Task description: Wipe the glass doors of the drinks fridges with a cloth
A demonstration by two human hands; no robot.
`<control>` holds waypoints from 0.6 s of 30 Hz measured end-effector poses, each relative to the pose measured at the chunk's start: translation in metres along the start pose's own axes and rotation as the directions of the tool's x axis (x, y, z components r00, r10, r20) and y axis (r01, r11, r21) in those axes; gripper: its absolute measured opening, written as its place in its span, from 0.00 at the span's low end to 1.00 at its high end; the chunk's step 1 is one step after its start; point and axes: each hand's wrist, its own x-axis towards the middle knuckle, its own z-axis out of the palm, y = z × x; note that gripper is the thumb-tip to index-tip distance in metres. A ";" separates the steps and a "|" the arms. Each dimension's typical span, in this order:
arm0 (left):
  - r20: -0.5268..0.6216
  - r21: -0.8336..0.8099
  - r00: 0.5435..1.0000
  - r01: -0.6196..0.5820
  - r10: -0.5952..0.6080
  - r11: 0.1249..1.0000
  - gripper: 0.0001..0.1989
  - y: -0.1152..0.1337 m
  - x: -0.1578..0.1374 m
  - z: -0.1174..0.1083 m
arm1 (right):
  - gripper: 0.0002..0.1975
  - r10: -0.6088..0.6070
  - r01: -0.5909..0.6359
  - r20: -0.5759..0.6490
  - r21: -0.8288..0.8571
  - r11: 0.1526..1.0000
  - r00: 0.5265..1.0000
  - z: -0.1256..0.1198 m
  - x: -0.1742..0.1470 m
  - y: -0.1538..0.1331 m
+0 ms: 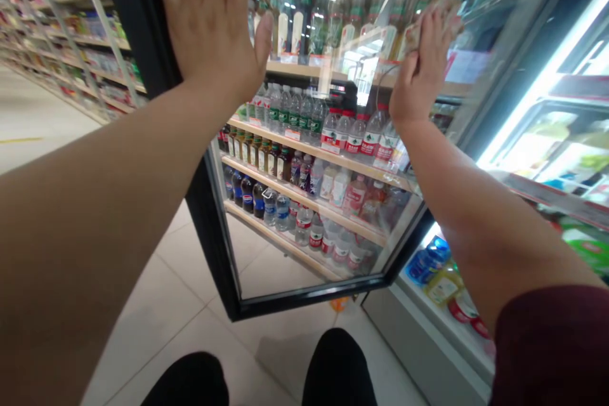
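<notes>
A glass fridge door point(285, 285) with a black frame stands swung open in front of me. My left hand point(209, 32) lies flat against the glass near the frame's left side, fingers stretched upward and holding nothing. Higher on the right, my right hand point(421, 73) presses a crumpled, light-coloured cloth point(447, 9) to the pane. The cloth is a little blurred, and its pattern is hard to make out. Through the glass, several rows of bottled drinks point(354, 133) show on shelves.
On the right is the lit fridge interior with bottles point(440, 285) on its bottom shelf. Stocked store shelves point(71, 32) run along the left. Pale floor tiles point(176, 279) lie below, with my dark-clad knees point(337, 368) at the lower edge. An orange object point(339, 304) sits beneath the door.
</notes>
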 end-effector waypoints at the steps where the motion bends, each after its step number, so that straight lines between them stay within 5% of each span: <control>1: -0.009 -0.046 1.000 -0.014 0.014 0.999 0.40 -0.001 -0.001 0.000 | 0.33 0.086 -0.086 0.002 -0.021 0.996 0.996 -0.002 0.012 -0.012; 3: -0.041 -0.118 0.998 -0.061 0.056 0.991 0.40 -0.003 -0.003 0.000 | 0.33 0.121 -0.117 0.042 -0.077 0.990 0.992 -0.007 0.035 -0.040; 5: -0.075 -0.127 0.993 -0.099 0.090 0.987 0.39 -0.004 -0.004 0.001 | 0.32 -0.152 0.167 0.135 -0.114 0.979 0.979 -0.014 0.049 -0.068; 7: -0.074 -0.100 0.995 -0.073 0.066 0.992 0.40 -0.003 -0.003 0.000 | 0.32 -0.401 0.434 0.237 -0.110 0.894 0.885 -0.020 0.056 -0.092; 8: -0.060 -0.094 0.997 -0.043 0.038 0.995 0.40 -0.002 -0.003 0.000 | 0.31 -0.434 0.474 0.265 -0.111 0.873 0.861 -0.022 0.059 -0.102; 13: -0.069 -0.149 0.998 -0.025 0.015 0.989 0.42 0.000 -0.002 -0.001 | 0.32 -0.171 0.186 0.102 -0.165 0.969 0.980 -0.019 0.070 -0.141; 18: -0.114 -0.209 0.992 -0.074 0.051 0.975 0.41 -0.006 -0.001 0.004 | 0.33 -0.449 0.472 0.194 -0.087 0.878 0.872 -0.017 0.068 -0.163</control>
